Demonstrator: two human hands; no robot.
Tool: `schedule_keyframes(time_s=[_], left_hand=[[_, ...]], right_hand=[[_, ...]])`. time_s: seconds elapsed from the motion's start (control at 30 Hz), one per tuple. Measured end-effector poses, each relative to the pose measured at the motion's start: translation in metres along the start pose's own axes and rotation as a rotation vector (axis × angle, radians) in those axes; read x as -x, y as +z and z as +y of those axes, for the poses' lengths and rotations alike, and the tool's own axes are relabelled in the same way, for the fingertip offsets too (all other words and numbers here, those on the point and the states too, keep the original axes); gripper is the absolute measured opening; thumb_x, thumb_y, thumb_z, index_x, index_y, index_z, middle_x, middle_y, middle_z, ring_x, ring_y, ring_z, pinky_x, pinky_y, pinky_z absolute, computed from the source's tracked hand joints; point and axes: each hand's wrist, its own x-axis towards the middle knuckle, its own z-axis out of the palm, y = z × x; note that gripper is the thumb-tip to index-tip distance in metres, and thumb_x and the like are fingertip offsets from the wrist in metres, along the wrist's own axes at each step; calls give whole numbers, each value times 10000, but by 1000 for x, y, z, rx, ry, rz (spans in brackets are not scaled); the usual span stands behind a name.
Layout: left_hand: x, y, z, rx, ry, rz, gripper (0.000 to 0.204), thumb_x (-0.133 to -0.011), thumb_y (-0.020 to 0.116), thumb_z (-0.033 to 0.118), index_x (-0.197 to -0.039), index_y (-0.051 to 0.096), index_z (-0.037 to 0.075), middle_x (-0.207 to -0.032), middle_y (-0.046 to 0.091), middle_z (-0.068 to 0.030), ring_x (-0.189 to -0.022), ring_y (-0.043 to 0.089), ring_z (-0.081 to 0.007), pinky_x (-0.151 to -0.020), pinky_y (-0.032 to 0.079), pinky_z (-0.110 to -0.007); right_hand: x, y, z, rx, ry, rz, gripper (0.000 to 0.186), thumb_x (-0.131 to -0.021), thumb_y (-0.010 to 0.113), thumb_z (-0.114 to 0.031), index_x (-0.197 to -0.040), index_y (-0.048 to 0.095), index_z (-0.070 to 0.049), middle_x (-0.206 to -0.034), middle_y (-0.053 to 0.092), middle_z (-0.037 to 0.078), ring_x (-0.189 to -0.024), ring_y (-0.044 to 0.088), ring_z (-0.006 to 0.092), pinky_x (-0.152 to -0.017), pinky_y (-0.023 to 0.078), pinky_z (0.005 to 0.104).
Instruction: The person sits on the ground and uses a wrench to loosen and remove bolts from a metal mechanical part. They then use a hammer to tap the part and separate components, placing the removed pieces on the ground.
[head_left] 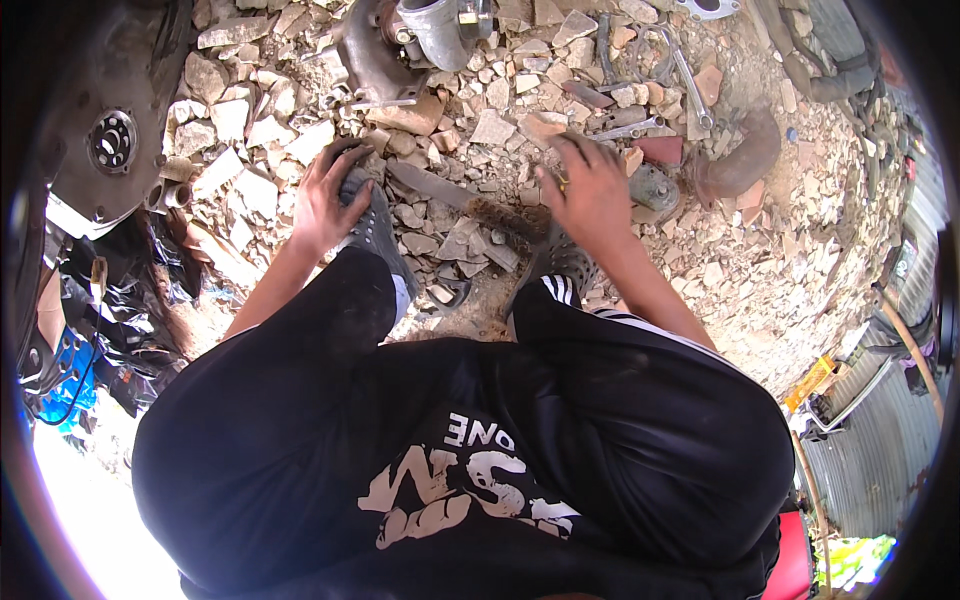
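My left hand (327, 200) rests over the toe of my left dark shoe (376, 215), thumb apart from the fingers. My right hand (592, 195) is above my right shoe (568, 262), fingers spread and nothing visible in them. Between the feet a long flat tool, which looks like a wire brush (440, 187), lies slanted on the stones. Its smooth grey end points to my left hand; the rough brown end is beside my right thumb. Beyond the right fingers lie a wrench (630, 129), a red piece (660, 150) and a grey rounded metal part (655, 188).
Broken stones (490, 128) cover the ground. A metal engine part with a wide pipe (432, 30) stands ahead. Another long wrench (690, 80) and a rusty elbow pipe (745, 158) lie right. A large metal housing (105, 140) and black plastic (130, 310) are left; corrugated sheet (870, 460) is right.
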Motion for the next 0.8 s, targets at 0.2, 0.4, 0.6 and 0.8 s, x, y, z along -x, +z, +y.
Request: schedule_keyframes(time_s=[0.2,0.4,0.6,0.8], left_hand=[[0,2,-2,3,5,2,455,-897,748,183,-1335,649,111,-1364,621,-125,-1203,647,-371,-1041,534,-480],[1,3,-4,7,0,3,465,-889,753,175,-1336,646,106,-1363,620,-133,-1199,650,-376,-1040,535,-483],[0,2,-2,19,2,7,471,-886,754,168,-1340,646,110,-1362,619,-135,-1200,646,-382,-1039,534,-483],[-1,1,-1,12,-6,-5,469,-883,753,161,-1337,649,103,-1361,617,-141,-1212,640,-383,-1045,529,-477]], right_hand=[[19,-5,12,96,19,-201,362,-921,740,-310,-1160,681,-45,-1111,675,181,-1063,664,394,-939,536,487],[20,-2,11,-279,78,-184,278,-905,736,-205,-1134,693,-52,-1078,684,180,-986,675,410,-905,546,475],[-11,-8,44,4,118,12,296,-899,716,-130,-1193,696,-97,-1183,691,156,-1079,667,381,-961,508,499],[-6,1,60,481,48,-134,293,-906,629,-122,-1191,699,-122,-1277,653,128,-1308,544,335,-1101,340,635]])
